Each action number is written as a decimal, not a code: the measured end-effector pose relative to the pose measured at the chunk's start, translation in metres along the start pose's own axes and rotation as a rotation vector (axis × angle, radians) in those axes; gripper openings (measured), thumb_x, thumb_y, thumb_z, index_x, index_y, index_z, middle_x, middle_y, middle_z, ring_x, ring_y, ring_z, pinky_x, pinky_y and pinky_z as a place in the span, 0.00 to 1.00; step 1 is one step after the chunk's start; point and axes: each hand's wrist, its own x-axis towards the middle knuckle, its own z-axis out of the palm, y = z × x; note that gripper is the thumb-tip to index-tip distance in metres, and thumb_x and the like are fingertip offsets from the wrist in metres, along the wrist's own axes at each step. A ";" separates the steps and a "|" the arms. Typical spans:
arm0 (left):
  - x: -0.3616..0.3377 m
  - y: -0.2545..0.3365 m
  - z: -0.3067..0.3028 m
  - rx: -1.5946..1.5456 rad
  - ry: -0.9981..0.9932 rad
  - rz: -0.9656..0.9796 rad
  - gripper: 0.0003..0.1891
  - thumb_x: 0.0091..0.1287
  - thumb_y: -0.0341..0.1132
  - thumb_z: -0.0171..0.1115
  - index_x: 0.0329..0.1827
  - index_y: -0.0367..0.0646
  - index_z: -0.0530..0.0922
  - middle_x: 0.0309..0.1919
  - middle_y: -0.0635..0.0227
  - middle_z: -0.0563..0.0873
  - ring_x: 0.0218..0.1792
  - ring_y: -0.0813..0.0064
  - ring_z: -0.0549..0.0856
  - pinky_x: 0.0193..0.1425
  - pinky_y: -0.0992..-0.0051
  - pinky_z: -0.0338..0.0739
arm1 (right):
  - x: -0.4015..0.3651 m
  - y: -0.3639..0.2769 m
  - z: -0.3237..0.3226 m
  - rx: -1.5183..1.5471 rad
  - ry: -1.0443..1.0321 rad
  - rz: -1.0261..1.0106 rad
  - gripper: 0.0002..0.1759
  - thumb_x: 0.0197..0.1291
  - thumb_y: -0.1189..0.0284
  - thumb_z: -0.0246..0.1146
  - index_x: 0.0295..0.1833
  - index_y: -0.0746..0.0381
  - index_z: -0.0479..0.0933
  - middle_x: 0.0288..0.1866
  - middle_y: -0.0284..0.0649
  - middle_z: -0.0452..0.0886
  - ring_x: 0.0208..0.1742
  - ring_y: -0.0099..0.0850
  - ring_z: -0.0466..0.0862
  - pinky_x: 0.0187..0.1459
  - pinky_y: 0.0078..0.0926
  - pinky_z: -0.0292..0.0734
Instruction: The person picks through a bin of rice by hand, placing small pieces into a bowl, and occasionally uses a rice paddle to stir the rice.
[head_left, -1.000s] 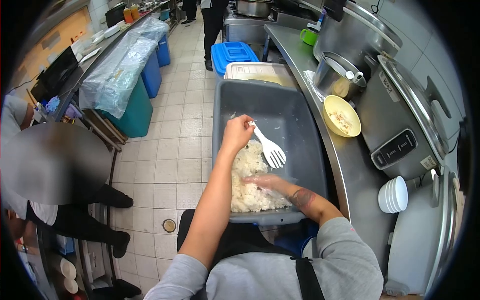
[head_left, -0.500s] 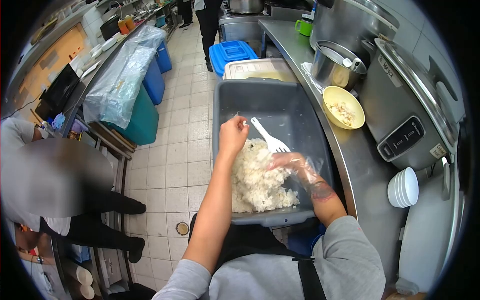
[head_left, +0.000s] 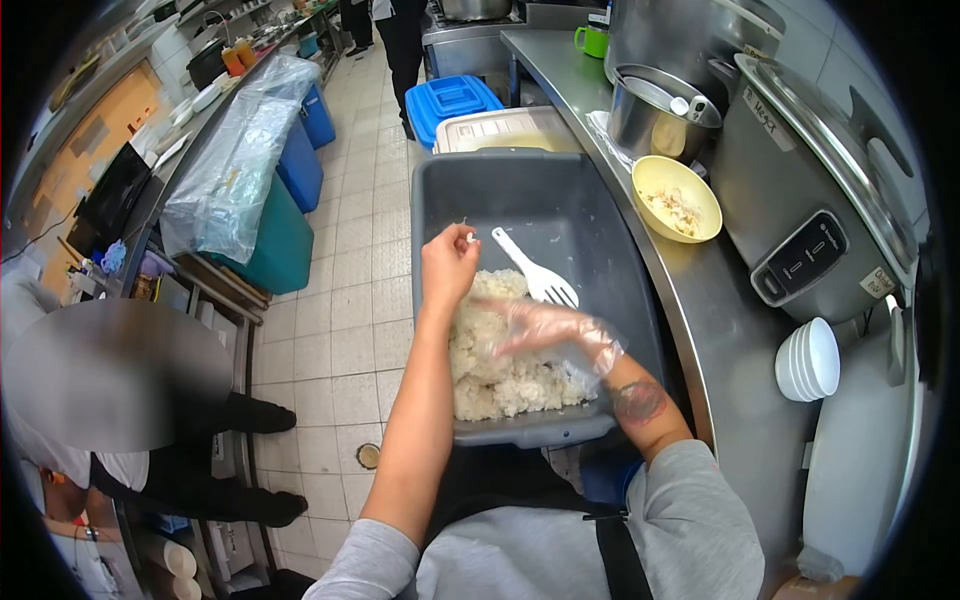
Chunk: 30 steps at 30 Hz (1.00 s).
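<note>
So our rice (head_left: 530,395) is heaped in the near end of the grey tub (head_left: 600,220), white paddle (head_left: 547,285) just beside it. Our gloved right hand (head_left: 530,325) is open over it; loose, spread fingers should mash fewer grains. Our left hand (head_left: 450,265) is curled, can't tell around what.

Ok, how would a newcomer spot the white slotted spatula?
Find the big grey tub in front of the person. Inside, the white slotted spatula lies just beyond the gloved right hand, handle pointing away. Its smooth surface and slots set it apart from the clumpy rice beside it.
</note>
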 end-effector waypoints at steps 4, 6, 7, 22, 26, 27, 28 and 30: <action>-0.001 0.004 0.001 0.015 -0.015 0.004 0.10 0.60 0.29 0.66 0.43 0.37 0.83 0.23 0.70 0.81 0.25 0.82 0.77 0.34 0.78 0.74 | -0.020 0.027 -0.036 0.430 0.205 0.214 0.43 0.61 0.58 0.66 0.78 0.49 0.54 0.67 0.52 0.72 0.56 0.36 0.81 0.40 0.26 0.82; -0.002 0.005 0.002 0.011 -0.029 0.005 0.10 0.60 0.29 0.66 0.43 0.37 0.83 0.23 0.70 0.81 0.25 0.82 0.77 0.34 0.78 0.74 | -0.022 0.034 -0.039 0.379 0.243 0.319 0.39 0.62 0.59 0.66 0.76 0.50 0.59 0.64 0.53 0.74 0.52 0.36 0.82 0.36 0.25 0.82; -0.002 0.005 0.002 0.010 -0.035 0.007 0.10 0.60 0.29 0.66 0.43 0.37 0.83 0.23 0.70 0.81 0.26 0.82 0.77 0.34 0.78 0.74 | -0.017 0.044 -0.038 0.221 0.270 0.330 0.38 0.62 0.59 0.66 0.75 0.51 0.61 0.62 0.53 0.76 0.50 0.36 0.83 0.36 0.26 0.82; 0.002 0.002 0.008 0.062 -0.100 0.035 0.10 0.59 0.29 0.66 0.42 0.37 0.84 0.23 0.69 0.81 0.25 0.79 0.78 0.34 0.76 0.75 | 0.048 0.004 0.068 -0.559 -0.190 0.059 0.27 0.37 0.57 0.77 0.38 0.66 0.82 0.35 0.50 0.85 0.39 0.47 0.85 0.45 0.38 0.79; 0.000 0.000 0.005 0.105 -0.112 0.041 0.10 0.59 0.29 0.66 0.43 0.37 0.84 0.23 0.69 0.81 0.25 0.80 0.78 0.35 0.76 0.75 | 0.051 -0.010 0.077 -0.760 -0.439 0.136 0.23 0.41 0.60 0.76 0.39 0.66 0.84 0.37 0.49 0.86 0.42 0.44 0.86 0.44 0.39 0.80; 0.000 -0.001 0.004 0.103 -0.114 0.044 0.10 0.59 0.29 0.66 0.43 0.37 0.84 0.23 0.69 0.81 0.25 0.80 0.78 0.35 0.77 0.75 | 0.050 -0.008 0.073 -0.737 -0.432 0.179 0.22 0.42 0.60 0.75 0.39 0.65 0.84 0.38 0.49 0.86 0.42 0.43 0.86 0.44 0.40 0.80; -0.001 -0.001 0.005 0.100 -0.119 0.047 0.10 0.59 0.29 0.66 0.43 0.37 0.84 0.23 0.69 0.81 0.25 0.80 0.78 0.35 0.77 0.75 | 0.049 -0.005 0.069 -0.711 -0.425 0.226 0.21 0.44 0.61 0.75 0.40 0.65 0.84 0.38 0.48 0.86 0.41 0.43 0.86 0.44 0.40 0.80; -0.003 0.001 0.005 0.084 -0.115 0.030 0.10 0.59 0.29 0.66 0.42 0.37 0.84 0.23 0.70 0.81 0.25 0.81 0.77 0.34 0.77 0.74 | 0.046 -0.006 0.043 -0.696 -0.462 0.322 0.16 0.49 0.64 0.71 0.38 0.66 0.84 0.35 0.48 0.86 0.38 0.40 0.86 0.41 0.39 0.81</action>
